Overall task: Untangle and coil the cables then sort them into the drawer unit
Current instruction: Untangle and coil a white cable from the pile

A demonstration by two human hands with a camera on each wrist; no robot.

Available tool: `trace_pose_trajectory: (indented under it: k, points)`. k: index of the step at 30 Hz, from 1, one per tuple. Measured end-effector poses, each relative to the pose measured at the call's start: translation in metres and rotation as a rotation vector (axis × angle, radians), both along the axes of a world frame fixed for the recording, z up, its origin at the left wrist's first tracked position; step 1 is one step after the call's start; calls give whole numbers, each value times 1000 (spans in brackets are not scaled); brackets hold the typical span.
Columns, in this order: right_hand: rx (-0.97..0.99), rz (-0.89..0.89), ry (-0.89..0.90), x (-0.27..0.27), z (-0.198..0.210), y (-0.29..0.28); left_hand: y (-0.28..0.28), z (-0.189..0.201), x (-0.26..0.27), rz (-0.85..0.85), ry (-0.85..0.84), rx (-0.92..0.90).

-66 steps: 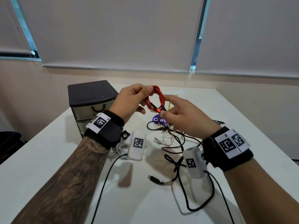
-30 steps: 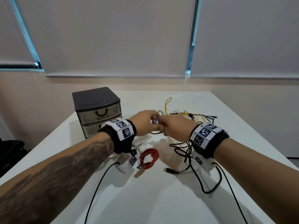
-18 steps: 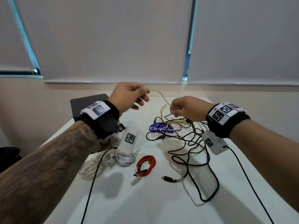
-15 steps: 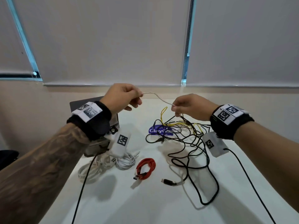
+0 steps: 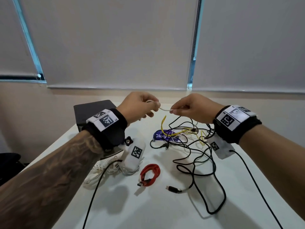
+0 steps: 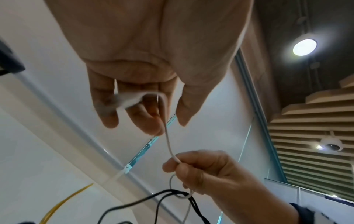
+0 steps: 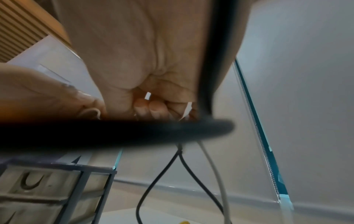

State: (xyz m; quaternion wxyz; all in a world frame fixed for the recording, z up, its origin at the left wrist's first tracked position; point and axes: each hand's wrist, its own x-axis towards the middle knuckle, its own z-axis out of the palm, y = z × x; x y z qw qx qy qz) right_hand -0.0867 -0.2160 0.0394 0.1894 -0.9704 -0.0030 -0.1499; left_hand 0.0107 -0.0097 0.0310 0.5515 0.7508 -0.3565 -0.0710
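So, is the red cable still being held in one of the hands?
No, the coiled red cable lies on the table, apart from both hands.

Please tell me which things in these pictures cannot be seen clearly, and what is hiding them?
- Drawer unit, head view: its front is hidden behind the left hand and wrist.
- Right hand, right wrist view: a blurred black cable near the lens covers the fingertips.
- White cable: its lower run is lost in the tangle.

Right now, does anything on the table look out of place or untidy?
Yes. The black, yellow and white cables still lie tangled in one heap, over a purple label. Only the red cable is coiled, but it lies on the table, not in the drawer unit.
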Motion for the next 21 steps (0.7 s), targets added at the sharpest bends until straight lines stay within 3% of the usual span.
trace_pose_trajectory:
  k: [7,13,15,18,21]
  points:
    - [-4,37,-126,8,-4,-5,-3,-4,-6,-105,-36,263]
    - [-209,-157,11,7,-15,-40,7,23,2,-191,371,-221]
    - [-230,-253,136,4,-21,-50,11,33,9,-215,423,-360]
    - [-92,-332,211,3,-35,-63,17,47,15,-239,428,-491]
    - [-193,-423,312,3,-45,-75,25,62,22,-251,443,-637]
